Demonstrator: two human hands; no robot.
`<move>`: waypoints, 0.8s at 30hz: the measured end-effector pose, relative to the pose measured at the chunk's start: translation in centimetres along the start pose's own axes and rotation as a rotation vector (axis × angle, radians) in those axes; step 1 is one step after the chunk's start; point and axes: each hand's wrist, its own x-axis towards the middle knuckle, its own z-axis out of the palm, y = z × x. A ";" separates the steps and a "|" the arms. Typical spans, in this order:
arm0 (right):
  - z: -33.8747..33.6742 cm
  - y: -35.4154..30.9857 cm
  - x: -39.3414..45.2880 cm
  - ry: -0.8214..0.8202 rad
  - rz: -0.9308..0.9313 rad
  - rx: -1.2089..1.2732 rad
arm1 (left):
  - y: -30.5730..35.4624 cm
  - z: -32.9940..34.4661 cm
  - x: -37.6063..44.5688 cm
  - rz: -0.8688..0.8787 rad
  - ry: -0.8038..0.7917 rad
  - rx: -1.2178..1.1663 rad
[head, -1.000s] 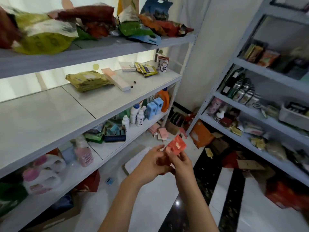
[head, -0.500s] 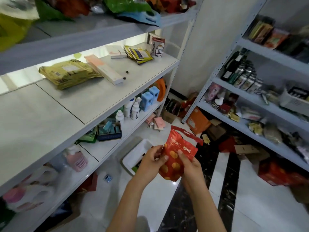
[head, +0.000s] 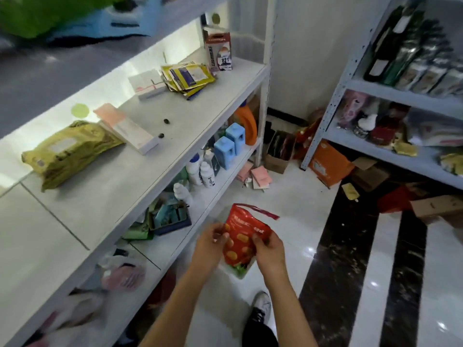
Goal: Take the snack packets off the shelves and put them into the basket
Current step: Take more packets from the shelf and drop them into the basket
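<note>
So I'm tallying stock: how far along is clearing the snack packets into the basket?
Done: cannot tell, the basket is mostly hidden. In hand: both hands, left and right, hold a red packet above it. Left: a yellow packet on the shelf.

Open floor (head: 283,196) is left between the two shelf units. The white basket (head: 241,271) below is largely covered by the red packet (head: 241,240) held above it.

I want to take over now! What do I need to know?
Left hand and right hand both grip the red snack packet, held just above the white basket on the floor.
Done: this packet is off the shelf.
Left: drop it in, then fetch more, such as the yellow-green packet on the middle shelf and the yellow sachets farther along.
</note>
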 end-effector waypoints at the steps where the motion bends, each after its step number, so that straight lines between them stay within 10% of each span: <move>1: 0.3 0.1 1.5 -0.023 0.022 -0.012 | 0.3 0.2 1.4 -0.005 0.023 0.020; 24: 7.6 15.3 25.6 0.258 0.471 0.104 | -14.5 6.2 30.2 -0.264 -0.283 0.140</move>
